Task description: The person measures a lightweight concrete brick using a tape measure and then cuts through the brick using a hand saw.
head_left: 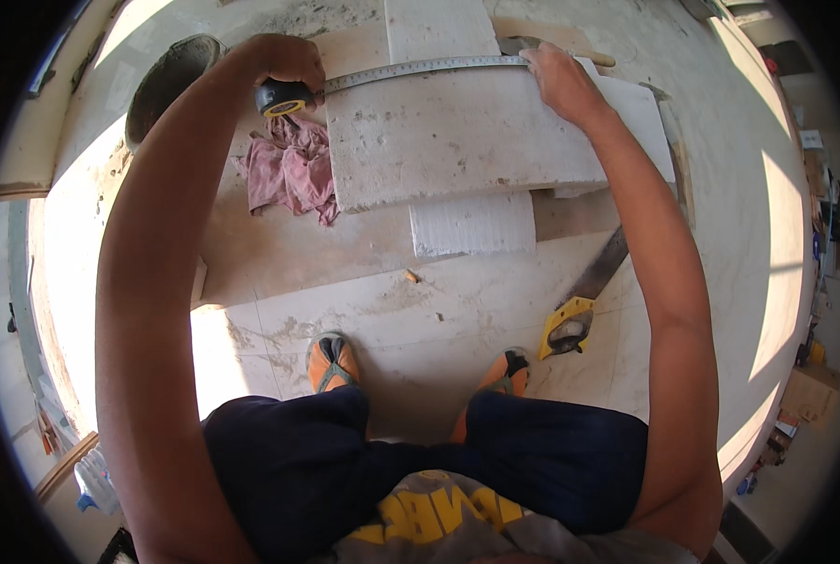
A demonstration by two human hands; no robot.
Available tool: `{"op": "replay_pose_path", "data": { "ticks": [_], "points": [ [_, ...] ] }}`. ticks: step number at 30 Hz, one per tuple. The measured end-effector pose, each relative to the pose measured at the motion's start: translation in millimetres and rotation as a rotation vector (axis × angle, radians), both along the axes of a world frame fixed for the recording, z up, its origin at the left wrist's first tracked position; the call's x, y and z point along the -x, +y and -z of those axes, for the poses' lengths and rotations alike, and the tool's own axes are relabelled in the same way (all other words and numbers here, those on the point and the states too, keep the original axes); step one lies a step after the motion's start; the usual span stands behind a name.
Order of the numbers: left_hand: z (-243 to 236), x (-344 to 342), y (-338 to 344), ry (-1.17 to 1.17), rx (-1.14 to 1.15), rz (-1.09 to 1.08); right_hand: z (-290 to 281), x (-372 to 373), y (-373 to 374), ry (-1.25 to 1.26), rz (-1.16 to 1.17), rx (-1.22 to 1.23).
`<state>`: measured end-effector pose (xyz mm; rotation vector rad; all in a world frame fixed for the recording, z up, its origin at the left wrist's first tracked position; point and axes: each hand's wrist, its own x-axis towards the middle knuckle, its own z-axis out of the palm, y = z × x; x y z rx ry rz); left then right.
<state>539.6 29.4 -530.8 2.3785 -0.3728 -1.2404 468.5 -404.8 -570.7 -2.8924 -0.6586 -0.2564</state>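
Note:
My left hand [291, 64] is closed round a black and yellow tape measure [285, 98] at the left end of a thick white block [439, 141]. From the case the metal blade [420, 68] runs out to the right along the block's far edge. My right hand [563, 85] pinches the blade's free end between its fingers. The block lies flat, across other white pieces [472, 226] that show beyond and in front of it. Just beyond my right hand is a tool with a wooden handle [600, 58], partly hidden.
A crumpled pink rag [293, 169] lies left of the block. The handsaw [570, 324] with a yellow handle rests at its near right. A dark bucket [169, 85] stands at the far left. My sandalled feet [334, 362] are on the tiled floor. Boxes [808, 393] line the right side.

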Motion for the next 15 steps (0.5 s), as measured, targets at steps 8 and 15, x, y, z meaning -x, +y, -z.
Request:
{"op": "replay_pose_path", "data": {
  "ticks": [8,15],
  "points": [
    [7.7,-4.9,4.0,0.029,0.006,-0.004,-5.2,-6.4,0.2,0.109,0.143,-0.090],
    [3.4,1.5,4.2,-0.067,0.006,0.038,-4.3,-2.1,0.3,0.012,0.022,-0.088]
  ]
}}
